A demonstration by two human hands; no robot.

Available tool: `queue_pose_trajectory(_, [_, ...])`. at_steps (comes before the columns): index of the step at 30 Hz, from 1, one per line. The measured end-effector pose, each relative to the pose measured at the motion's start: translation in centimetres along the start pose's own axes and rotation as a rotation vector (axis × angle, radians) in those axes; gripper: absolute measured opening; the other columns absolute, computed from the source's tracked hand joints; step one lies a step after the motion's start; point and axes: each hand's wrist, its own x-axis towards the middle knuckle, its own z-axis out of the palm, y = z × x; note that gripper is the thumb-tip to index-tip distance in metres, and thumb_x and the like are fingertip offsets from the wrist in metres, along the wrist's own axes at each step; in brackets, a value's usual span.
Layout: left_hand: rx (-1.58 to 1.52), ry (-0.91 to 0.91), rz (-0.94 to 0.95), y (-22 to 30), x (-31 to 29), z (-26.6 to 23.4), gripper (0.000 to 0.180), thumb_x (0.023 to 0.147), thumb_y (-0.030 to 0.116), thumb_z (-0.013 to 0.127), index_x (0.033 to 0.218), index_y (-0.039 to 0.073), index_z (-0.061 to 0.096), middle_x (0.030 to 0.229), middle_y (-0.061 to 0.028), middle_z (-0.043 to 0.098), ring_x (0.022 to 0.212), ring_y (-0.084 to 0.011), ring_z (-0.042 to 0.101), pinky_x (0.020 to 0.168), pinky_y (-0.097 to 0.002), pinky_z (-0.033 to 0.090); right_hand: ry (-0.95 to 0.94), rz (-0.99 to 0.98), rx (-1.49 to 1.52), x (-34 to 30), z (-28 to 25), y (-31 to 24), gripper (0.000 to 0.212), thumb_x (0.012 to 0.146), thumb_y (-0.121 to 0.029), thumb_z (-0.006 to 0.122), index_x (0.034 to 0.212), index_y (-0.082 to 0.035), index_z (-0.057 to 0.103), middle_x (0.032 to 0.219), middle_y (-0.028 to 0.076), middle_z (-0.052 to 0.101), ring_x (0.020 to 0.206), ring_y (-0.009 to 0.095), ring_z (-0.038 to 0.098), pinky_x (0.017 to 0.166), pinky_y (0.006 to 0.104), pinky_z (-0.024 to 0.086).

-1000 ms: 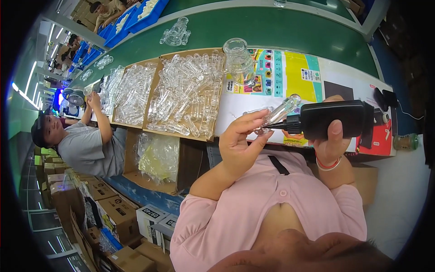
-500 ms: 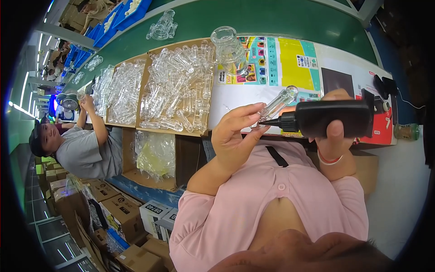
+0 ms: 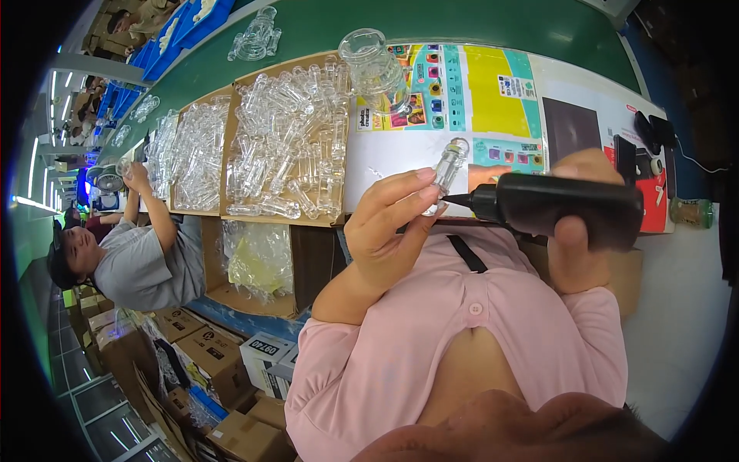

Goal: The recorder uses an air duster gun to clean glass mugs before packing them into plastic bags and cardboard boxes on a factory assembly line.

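My left hand (image 3: 396, 219) pinches a small clear tube-shaped piece (image 3: 449, 165) with a rounded end, which tilts up and away from me. My right hand (image 3: 579, 208) is wrapped round a black squeeze bottle (image 3: 566, 209) lying nearly level. Its thin pointed nozzle reaches left to the lower end of the clear piece, close by my left fingertips; whether it touches I cannot tell. Beyond them a larger clear jar-like piece (image 3: 376, 73) stands on the printed cardboard. Left of my left hand, a shallow cardboard tray (image 3: 225, 165) holds many similar clear tubes.
Another tray of clear parts (image 3: 202, 146) lies farther left, near a co-worker in grey (image 3: 154, 262). A clear assembled piece (image 3: 255, 37) sits on the green table (image 3: 493, 21). Black items and a tape roll (image 3: 656, 166) lie at right, beside a jar (image 3: 690, 211). An open carton (image 3: 258, 262) stands below.
The clear piece has moved left and stands a little more upright in my left hand. My right hand has tipped the bottle slightly, its base end now lower. The whole view has shifted slightly.
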Motion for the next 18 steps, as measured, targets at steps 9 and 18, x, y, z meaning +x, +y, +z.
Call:
queue_pose_trajectory(9, [-0.002, 0.02, -0.057, -0.3, -0.3, 0.1, 0.041, 0.063, -0.014, 0.066, 0.101, -0.001, 0.057, 0.101, -0.0148, 0.06, 0.092, -0.0245, 0.059, 0.079, -0.0314, 0.048, -0.347, -0.394, -0.235, -0.6, -0.4, -0.8, 0.046, 0.079, -0.029, 0.064, 0.106, 0.003, 0.046, 0.089, 0.017, 0.051, 0.067, 0.023, 0.056, 0.058, 0.0311, 0.049])
queue_pose_trajectory(18, [-0.536, 0.005, -0.384, 0.7, -0.2, -0.1, 0.039, 0.072, -0.01, 0.063, 0.106, -0.003, 0.046, 0.106, -0.0218, 0.056, 0.101, -0.024, 0.056, 0.087, -0.0324, 0.046, -0.189, -0.462, -0.107, -1.3, 0.2, 0.5, 0.047, 0.082, -0.033, 0.058, 0.108, 0.003, 0.042, 0.09, 0.016, 0.049, 0.059, 0.022, 0.054, 0.052, 0.0293, 0.049])
